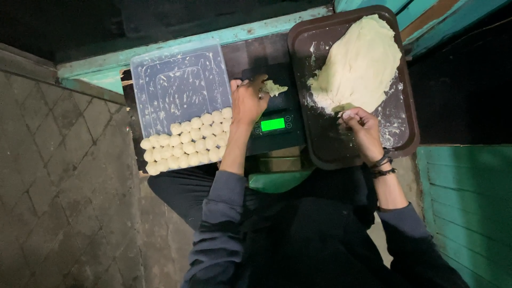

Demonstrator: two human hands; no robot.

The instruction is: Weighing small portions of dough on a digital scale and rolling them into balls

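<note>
Your left hand [248, 101] rests on the digital scale [274, 114], its fingers closed on a small dough piece [273, 87] lying on the scale's platform. Your right hand [362, 128] pinches the lower edge of the big dough mass [360, 64] on the brown tray [325, 146]. Rows of dough balls [186, 141] fill the near end of the clear plastic container [176, 80] on the bench [256, 50].

We have one view only, from the camera on the person's head, looking almost straight down from close above the lap onto the dark wooden counter with turquoise edges [266, 50]. Its far edge runs along the top, grey paving at left.
</note>
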